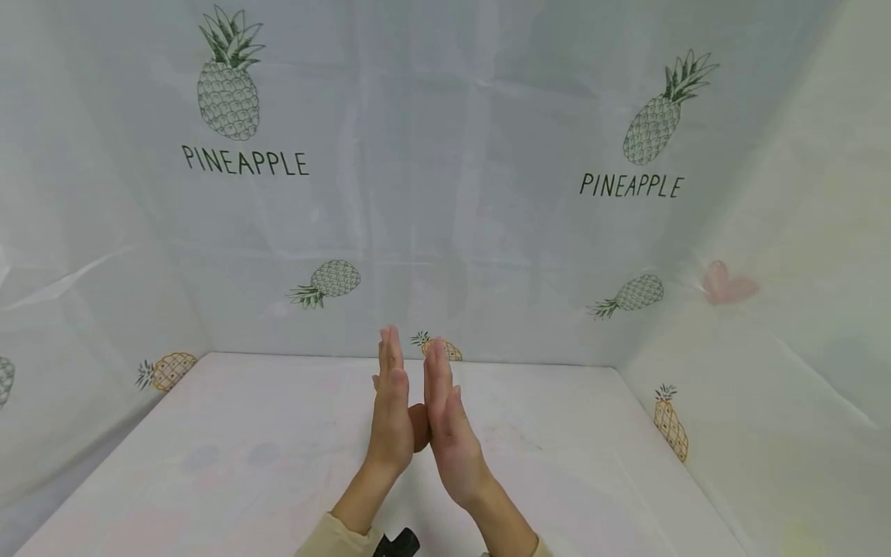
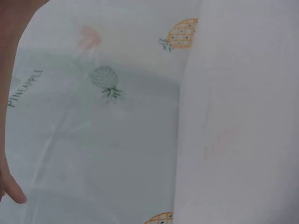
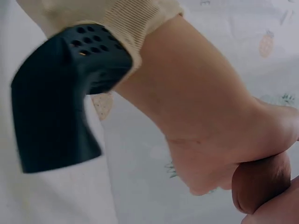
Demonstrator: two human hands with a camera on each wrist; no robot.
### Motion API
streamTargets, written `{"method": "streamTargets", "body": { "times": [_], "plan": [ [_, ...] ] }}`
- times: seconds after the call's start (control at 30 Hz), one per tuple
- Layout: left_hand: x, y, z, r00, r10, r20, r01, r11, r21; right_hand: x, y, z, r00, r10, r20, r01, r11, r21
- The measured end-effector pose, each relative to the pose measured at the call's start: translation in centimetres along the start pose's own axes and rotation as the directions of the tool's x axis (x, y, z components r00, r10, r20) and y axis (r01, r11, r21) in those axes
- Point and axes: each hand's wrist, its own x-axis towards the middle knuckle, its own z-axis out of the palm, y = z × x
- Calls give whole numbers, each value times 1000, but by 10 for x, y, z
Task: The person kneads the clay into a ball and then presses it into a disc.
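Observation:
A smooth, rounded brown lump [image 1: 419,428], like modelling clay, is sandwiched between two upright palms. My left hand [image 1: 391,414] presses on its left side, fingers straight and pointing up and away. Against the other side rests the palm of my right hand [image 1: 451,433], with its fingers straight too. The fingertips of the two hands stand a little apart. In the right wrist view, the brown lump [image 3: 259,184] shows between the heel of the left hand [image 3: 224,140] and a bit of the right hand at the lower corner. The left wrist view catches only the edge of a hand.
Beneath the hands lies a white-covered table [image 1: 264,433]. A pale curtain [image 1: 445,193] printed with pineapples surrounds it at the back and sides. A black camera mount [image 3: 56,102] sits at the left sleeve [image 3: 135,23].

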Motion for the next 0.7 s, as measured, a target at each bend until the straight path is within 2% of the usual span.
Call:
{"method": "streamTargets", "body": {
  "times": [0.17, 0.37, 0.5, 0.63, 0.7],
  "plan": [
    [-6, -1, 10, 994, 10, 113, -12, 1000, 20, 1, -4, -10, 999, 1, -49, 1, 999, 43],
    [-17, 7, 20, 967, -2, 255, 31, 993, -110, 2, -5, -22, 991, -11, -135, 16, 999, 39],
    [-24, 15, 26, 945, -18, 326, 95, 970, -222, 3, -3, -29, 973, -15, -229, 15, 1000, -3],
    [-28, 22, 31, 924, -8, 381, 139, 938, -317, 4, 2, -37, 946, -12, -324, -6, 999, -53],
    [-29, 26, 33, 922, 2, 388, 149, 922, -358, 5, 5, -41, 935, -8, -355, -21, 997, -76]
  ]
}}
